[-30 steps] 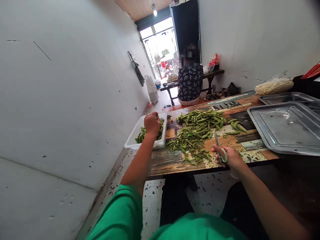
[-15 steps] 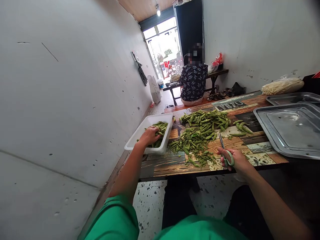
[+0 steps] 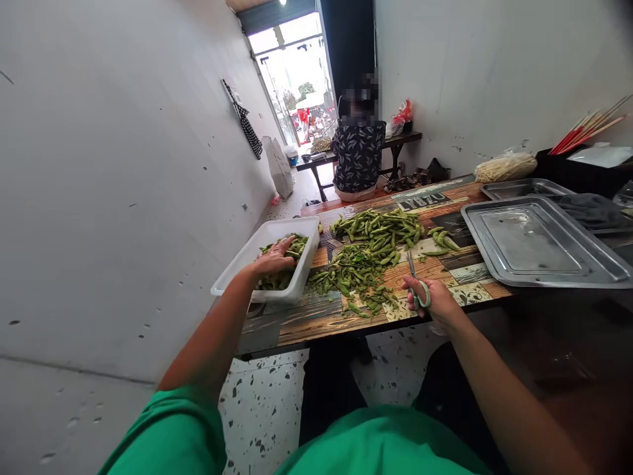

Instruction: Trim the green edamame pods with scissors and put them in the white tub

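Observation:
My left hand [image 3: 275, 258] reaches into a white plastic tub [image 3: 311, 245], its fingers stretched out over green bean pods [image 3: 297, 245] lying inside. In my right hand [image 3: 429, 301] is a pair of scissors [image 3: 412, 266] with pale green handles, the blades pointing away from me over the table. Between the tub and the scissors lies a big heap of bean pods [image 3: 380, 231]. Small cut bits of pod and stem [image 3: 356, 270] spread in front of that heap. A few loose pods [image 3: 440, 239] rest to its right.
Metal trays [image 3: 539, 244] stand on the right of the patterned wooden table [image 3: 297, 330]. Behind them are a bagged bundle of pale strands [image 3: 507, 166] and red-ended sticks [image 3: 586, 132]. A white wall [image 3: 123, 198] runs along the left. A person [image 3: 359, 155] sits farther back, turned away.
My left hand has opened, fingers now stretched flat over the pods rather than curled among them. The view has turned to the right. My right hand still holds the scissors.

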`<state>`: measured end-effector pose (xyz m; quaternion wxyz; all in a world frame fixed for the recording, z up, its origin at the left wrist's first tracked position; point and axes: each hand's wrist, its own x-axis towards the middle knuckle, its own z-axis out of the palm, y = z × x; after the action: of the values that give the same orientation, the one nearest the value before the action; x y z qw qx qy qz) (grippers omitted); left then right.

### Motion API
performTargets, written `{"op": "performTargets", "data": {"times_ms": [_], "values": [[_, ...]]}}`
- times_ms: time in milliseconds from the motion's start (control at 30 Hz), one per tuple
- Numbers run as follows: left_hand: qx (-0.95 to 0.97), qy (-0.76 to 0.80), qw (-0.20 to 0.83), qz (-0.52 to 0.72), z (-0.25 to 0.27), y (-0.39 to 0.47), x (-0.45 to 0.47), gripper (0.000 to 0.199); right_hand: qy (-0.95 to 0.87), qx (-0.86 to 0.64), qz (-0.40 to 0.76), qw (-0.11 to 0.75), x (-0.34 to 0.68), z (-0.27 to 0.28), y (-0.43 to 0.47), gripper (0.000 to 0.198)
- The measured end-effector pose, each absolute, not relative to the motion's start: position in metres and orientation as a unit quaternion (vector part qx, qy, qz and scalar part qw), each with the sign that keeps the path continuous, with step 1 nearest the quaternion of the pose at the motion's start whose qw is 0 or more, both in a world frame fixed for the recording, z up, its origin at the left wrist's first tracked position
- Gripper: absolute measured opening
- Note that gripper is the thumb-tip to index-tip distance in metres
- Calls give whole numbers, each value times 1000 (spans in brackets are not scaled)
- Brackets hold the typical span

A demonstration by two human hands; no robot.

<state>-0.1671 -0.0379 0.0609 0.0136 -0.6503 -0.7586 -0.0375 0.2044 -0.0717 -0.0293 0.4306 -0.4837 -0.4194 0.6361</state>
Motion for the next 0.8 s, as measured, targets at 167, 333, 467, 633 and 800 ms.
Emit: {"op": "performTargets", "data": {"times_ms": [167,333,467,633,800], "values": [[-703,-692,81,-138,63,-34,-81,47,-351,-465,665,467,209,-29,-68,42],[-817,-563,-33,-120,21,-3,30,29,-365,-485,651,456,207,-27,-69,37],[-789,-608,-1,-92,-4,20,80,32,-378,-481,643,461,207,-28,-70,33],[-774,-625,-54,-86,1,27,90,20,-393,-475,643,455,209,-28,-71,33],[-672,-582,-309,-338,2,12,68,14,-445,-482,612,442,206,-32,-72,37]]}}
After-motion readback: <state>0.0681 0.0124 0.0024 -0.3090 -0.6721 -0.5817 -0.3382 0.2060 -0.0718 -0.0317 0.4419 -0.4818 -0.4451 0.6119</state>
